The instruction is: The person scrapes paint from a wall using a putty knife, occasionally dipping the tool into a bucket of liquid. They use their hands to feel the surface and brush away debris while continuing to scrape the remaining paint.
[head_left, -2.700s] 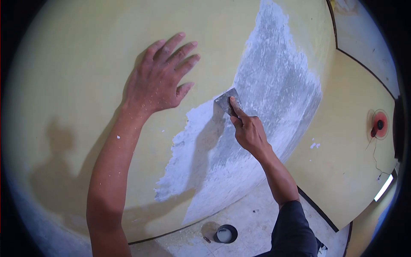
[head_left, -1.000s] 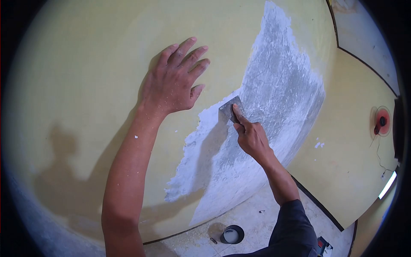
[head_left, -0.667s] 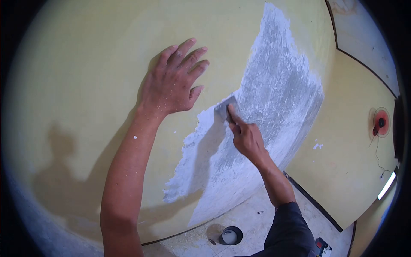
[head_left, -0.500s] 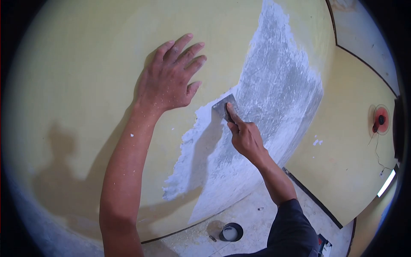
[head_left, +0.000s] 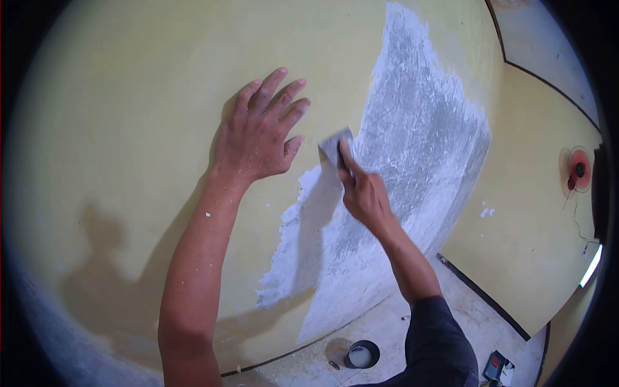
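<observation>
My left hand (head_left: 258,132) lies against the yellow-green painted wall (head_left: 155,84), fingers spread, with small pale flecks on its skin and forearm. To its right, my right hand (head_left: 366,197) grips a putty knife (head_left: 335,143), the index finger stretched along it. The blade meets the wall at the upper left border of a scraped patch (head_left: 412,122), where grey and white show with ragged edges. The handle is mostly hidden in my fingers. A shadow of my arm falls across the lower part of the patch.
On the pale floor below stands a dark bucket (head_left: 363,355) with whitish contents. A red fan (head_left: 578,169) hangs on the adjoining wall at right, its cord trailing down. Near my right sleeve lies a dark box-like item (head_left: 495,364). Dark skirting (head_left: 483,297) edges the wall.
The putty knife has moved up along the patch's border relative to the wall, in my right hand. My left hand stays on the wall; the view has shifted slightly.
</observation>
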Tool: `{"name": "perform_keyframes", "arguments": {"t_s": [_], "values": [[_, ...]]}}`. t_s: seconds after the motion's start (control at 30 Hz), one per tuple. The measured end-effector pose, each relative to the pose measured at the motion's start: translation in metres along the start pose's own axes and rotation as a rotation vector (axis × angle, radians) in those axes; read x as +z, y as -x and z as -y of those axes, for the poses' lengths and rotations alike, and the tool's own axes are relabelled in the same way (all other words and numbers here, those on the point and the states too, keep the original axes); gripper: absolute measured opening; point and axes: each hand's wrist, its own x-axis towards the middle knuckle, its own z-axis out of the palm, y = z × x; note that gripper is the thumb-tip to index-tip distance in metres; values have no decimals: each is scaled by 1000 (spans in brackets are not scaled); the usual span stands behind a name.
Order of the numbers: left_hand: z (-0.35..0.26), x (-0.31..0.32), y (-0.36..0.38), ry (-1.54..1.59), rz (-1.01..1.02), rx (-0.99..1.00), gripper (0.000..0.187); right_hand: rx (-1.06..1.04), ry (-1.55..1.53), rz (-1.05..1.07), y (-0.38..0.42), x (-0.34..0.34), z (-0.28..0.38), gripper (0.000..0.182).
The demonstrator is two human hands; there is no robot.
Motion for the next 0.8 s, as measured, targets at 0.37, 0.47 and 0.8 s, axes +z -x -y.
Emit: {"name": "perform_keyframes", "arguments": {"t_s": [0.37,0.47,0.8], "values": [[0,-2,0,11,-20,10,49,80,100,29,7,-6,-1,53],[1,0,2,21,-43,13,49,42,55,-9,7,-1,-7,53],[0,0,4,32,-27,25,49,80,54,136,36,1,7,57]]}}
